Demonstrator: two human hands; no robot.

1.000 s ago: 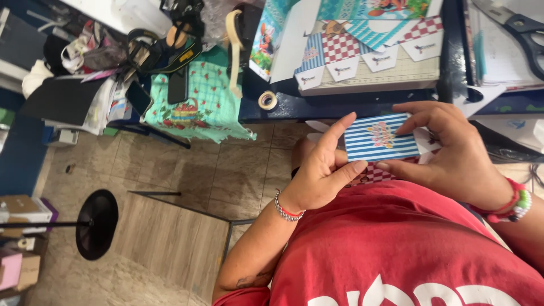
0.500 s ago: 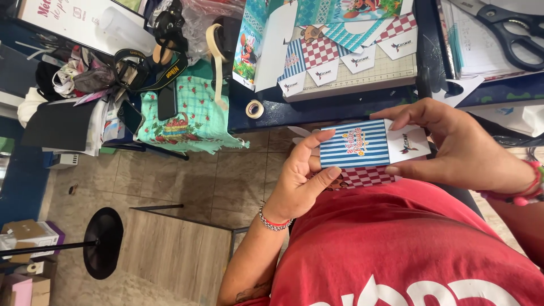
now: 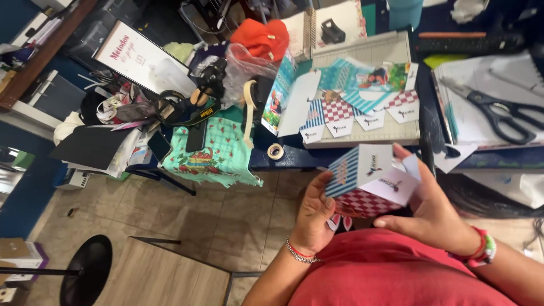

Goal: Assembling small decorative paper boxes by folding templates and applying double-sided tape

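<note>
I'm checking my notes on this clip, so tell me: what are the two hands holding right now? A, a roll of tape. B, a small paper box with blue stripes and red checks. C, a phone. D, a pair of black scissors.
B: the left hand and right hand cup the small paper box between them, while the scissors and the tape roll lie on the desk.

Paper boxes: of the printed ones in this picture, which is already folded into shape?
The paper box held between the left hand and right hand; the printed sheets on the cutting board lie flat.
</note>
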